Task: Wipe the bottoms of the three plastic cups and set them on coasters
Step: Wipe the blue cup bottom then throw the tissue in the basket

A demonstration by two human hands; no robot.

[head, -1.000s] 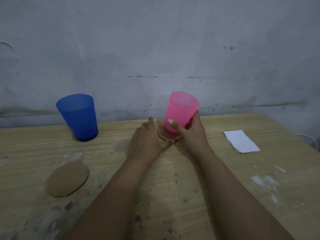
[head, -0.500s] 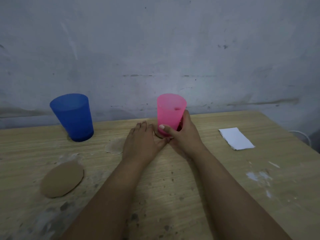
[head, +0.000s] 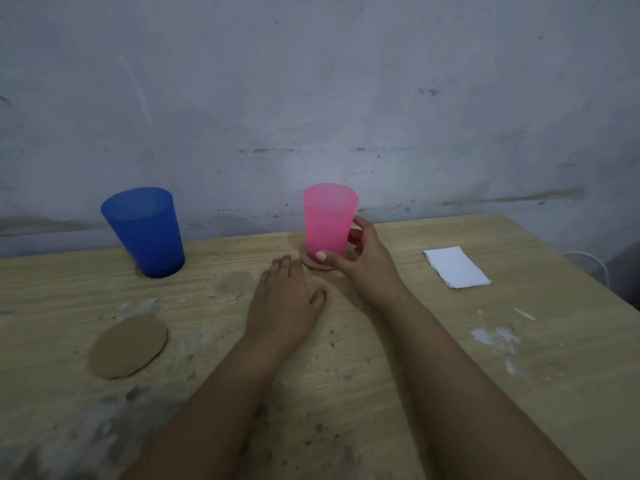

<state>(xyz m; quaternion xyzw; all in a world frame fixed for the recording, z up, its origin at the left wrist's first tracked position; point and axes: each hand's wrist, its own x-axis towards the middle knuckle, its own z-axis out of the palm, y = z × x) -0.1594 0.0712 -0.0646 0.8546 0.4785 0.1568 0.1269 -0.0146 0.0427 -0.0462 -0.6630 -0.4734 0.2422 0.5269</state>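
The right hand (head: 363,261) is curled around the lower part of the pink cup (head: 329,220), thumb on the near side and fingers wrapped behind its right wall. The cup stands upright on a round brown coaster (head: 317,265), whose near edge shows just below the cup's base. The left hand (head: 285,303) lies flat on the table (head: 450,375) just in front and to the left of the pink cup, fingers straight and relaxed, fingertips reaching the coaster's near-left edge; whether they touch it cannot be told. It holds nothing.

Left of the pink cup, well apart, a blue cup (head: 145,232) stands upright near the table's back edge. Between the two cups, nearer the viewer, a second coaster (head: 231,284) lies flat, pale and hard to tell from the wood. A third coaster (head: 129,345), oval and cardboard-brown, lies further left and forward of the pink cup. To the right of the pink cup a folded white paper napkin (head: 455,267) lies flat.

The table is light wood-grain, worn, with dark specks and whitish scuffed patches. Behind the pink cup rises a grey, stained and scratched wall (head: 311,98). Both cups are translucent plastic, tapered toward the base.
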